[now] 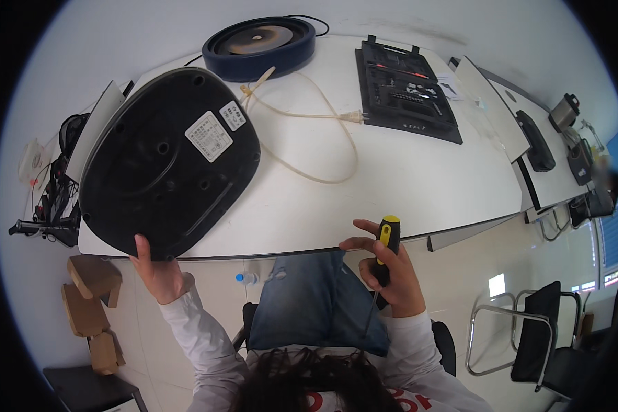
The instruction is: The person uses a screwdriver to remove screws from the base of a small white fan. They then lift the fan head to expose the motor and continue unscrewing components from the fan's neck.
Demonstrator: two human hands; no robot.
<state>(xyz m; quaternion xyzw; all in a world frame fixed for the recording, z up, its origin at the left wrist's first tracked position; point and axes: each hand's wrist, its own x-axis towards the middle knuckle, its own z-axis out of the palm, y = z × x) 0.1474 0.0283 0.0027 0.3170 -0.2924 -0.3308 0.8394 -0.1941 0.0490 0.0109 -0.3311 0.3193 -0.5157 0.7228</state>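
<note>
A rounded black plastic appliance base point(134, 161) is tilted up at the left of the white table, its underside facing me. On it are two white labels, one of them a larger label point(209, 136), and several screw holes. My left hand point(159, 271) grips its near edge, thumb on the underside and the other fingers mostly hidden behind. Above the table's front edge, my right hand point(398, 271) holds a screwdriver point(388, 240) by its yellow-and-black handle. Its shaft points down toward my lap, and the index finger is stretched out to the left.
A pale power cord point(347, 180) loops over the white table point(419, 185) beside the base. Behind stands a round dark-blue appliance part point(281, 69) with a scorched disc. An open black tool case point(408, 96) lies back right. Cardboard boxes point(86, 309) and a chair point(535, 329) stand on the floor.
</note>
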